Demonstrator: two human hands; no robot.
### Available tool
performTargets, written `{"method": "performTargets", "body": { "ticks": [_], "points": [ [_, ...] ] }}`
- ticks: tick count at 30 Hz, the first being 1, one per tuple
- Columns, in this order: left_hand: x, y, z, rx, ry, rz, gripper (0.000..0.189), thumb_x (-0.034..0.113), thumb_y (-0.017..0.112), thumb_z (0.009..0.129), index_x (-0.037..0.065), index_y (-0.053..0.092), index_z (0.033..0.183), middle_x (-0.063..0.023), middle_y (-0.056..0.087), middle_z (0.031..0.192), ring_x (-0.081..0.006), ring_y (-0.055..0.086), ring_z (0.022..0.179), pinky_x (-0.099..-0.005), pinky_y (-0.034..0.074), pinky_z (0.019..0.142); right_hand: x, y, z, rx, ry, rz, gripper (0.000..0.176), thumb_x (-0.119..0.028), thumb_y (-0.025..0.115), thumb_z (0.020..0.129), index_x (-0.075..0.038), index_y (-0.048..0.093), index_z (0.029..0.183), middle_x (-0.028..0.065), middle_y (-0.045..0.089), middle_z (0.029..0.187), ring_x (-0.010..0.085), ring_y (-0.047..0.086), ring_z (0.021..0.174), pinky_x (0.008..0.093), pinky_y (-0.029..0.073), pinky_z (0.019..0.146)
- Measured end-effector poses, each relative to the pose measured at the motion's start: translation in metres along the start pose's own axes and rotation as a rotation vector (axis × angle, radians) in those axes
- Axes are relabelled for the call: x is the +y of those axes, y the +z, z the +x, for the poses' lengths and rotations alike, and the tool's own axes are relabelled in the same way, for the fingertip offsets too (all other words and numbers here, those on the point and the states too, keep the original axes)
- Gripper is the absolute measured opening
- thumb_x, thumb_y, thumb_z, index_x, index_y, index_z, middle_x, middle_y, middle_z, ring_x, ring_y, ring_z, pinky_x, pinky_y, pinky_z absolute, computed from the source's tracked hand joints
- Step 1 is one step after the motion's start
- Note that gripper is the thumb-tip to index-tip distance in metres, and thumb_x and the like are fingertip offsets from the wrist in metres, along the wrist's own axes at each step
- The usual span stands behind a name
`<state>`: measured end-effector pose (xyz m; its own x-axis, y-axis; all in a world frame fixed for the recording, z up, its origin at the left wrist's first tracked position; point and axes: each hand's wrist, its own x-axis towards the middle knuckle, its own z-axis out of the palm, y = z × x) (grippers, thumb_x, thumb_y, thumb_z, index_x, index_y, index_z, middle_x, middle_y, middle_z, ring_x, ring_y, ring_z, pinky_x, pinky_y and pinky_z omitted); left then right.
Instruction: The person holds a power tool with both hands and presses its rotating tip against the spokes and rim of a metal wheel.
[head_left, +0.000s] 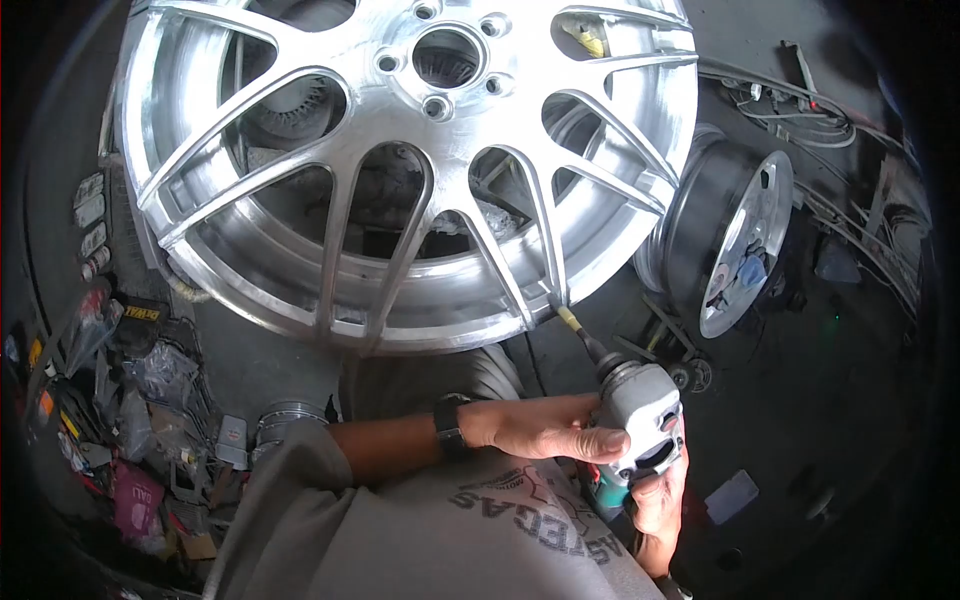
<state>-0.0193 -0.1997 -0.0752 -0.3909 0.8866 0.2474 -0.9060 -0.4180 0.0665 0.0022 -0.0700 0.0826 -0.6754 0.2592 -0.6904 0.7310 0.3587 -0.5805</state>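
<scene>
A large silver alloy wheel rim [400, 190] with many spokes fills the upper part of the head view. A grey hand-held rotary grinder [640, 400] points up-left, its thin tip [562, 312] touching the rim's lower right edge next to a spoke. My left hand [545, 428], with a black watch at the wrist, lies across the grinder's head. My right hand [655, 505] grips the tool's teal-coloured body from below.
A second rim [735, 245] leans at the right, with cables [800, 110] on the dark floor behind it. Boxes, bags and small tools [130, 420] are piled at the lower left. A white card [732, 497] lies on the floor at the right.
</scene>
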Motion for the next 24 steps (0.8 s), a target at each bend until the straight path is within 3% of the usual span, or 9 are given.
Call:
{"method": "performTargets", "body": {
  "ticks": [5,7,8,14,17,18,24],
  "points": [
    [0.002,-0.011,-0.004,0.077,0.007,0.003,0.068,0.057,0.052,0.094,-0.001,0.047,0.127,0.0013,0.05,0.097,-0.0065,0.041,0.086,-0.0219,0.035,0.072,-0.007,0.007,0.021,-0.053,-0.019,-0.109,0.108,-0.073,0.066,0.073,0.007,0.035,0.139,0.0122,0.057,0.115,0.0177,0.059,0.101,0.0325,0.047,0.088],
    [0.006,-0.016,-0.005,0.124,0.006,-0.02,0.069,0.057,0.05,0.095,-0.001,0.045,0.131,0.001,0.049,0.099,-0.0062,0.041,0.087,-0.0221,0.037,0.075,-0.006,0.005,0.03,-0.097,-0.038,-0.137,0.102,-0.071,0.065,0.076,0.006,0.037,0.138,0.0121,0.055,0.118,0.0179,0.055,0.107,0.0331,0.044,0.092],
    [0.015,-0.018,-0.008,0.085,-0.02,-0.011,0.07,0.057,0.048,0.096,-0.001,0.043,0.135,-0.0009,0.051,0.104,-0.0073,0.044,0.095,-0.0232,0.04,0.083,-0.006,0.006,0.033,-0.111,-0.024,-0.107,0.102,-0.071,0.064,0.076,0.006,0.037,0.138,0.012,0.055,0.119,0.0179,0.055,0.107,0.0329,0.044,0.092],
    [0.003,-0.017,-0.002,0.06,-0.038,0.016,0.071,0.054,0.05,0.096,-0.001,0.038,0.139,-0.0074,0.054,0.12,-0.0121,0.047,0.111,-0.027,0.041,0.094,0.001,0.0,0.023,-0.088,-0.026,-0.075,0.104,-0.073,0.064,0.075,0.006,0.037,0.137,0.0115,0.055,0.12,0.0182,0.054,0.108,0.0328,0.043,0.093],
    [-0.002,-0.004,0.003,0.095,0.011,0.056,0.072,0.058,0.05,0.095,0.003,0.037,0.14,-0.0094,0.054,0.122,-0.016,0.052,0.109,-0.0299,0.048,0.085,0.005,-0.001,0.01,-0.053,-0.034,-0.051,0.106,-0.074,0.065,0.074,0.007,0.038,0.136,0.0108,0.054,0.121,0.018,0.053,0.11,0.0326,0.043,0.094],
    [-0.002,-0.005,0.003,0.078,-0.087,0.044,0.076,0.052,0.055,0.094,-0.001,0.031,0.143,-0.0088,0.053,0.121,-0.0144,0.048,0.111,-0.0301,0.043,0.092,0.009,-0.001,0.005,-0.017,-0.018,-0.026,0.107,-0.075,0.066,0.072,0.006,0.038,0.136,0.0106,0.054,0.122,0.0179,0.053,0.11,0.0325,0.043,0.094],
    [-0.01,0.009,0.007,0.015,-0.049,0.041,0.074,0.054,0.058,0.092,-0.001,0.038,0.136,-0.0102,0.055,0.12,-0.0171,0.05,0.108,-0.031,0.044,0.089,0.044,-0.007,-0.021,0.103,-0.002,0.087,0.113,-0.079,0.069,0.064,0.005,0.04,0.135,0.0093,0.055,0.121,0.0177,0.055,0.11,0.0318,0.044,0.093]
  ]
}}
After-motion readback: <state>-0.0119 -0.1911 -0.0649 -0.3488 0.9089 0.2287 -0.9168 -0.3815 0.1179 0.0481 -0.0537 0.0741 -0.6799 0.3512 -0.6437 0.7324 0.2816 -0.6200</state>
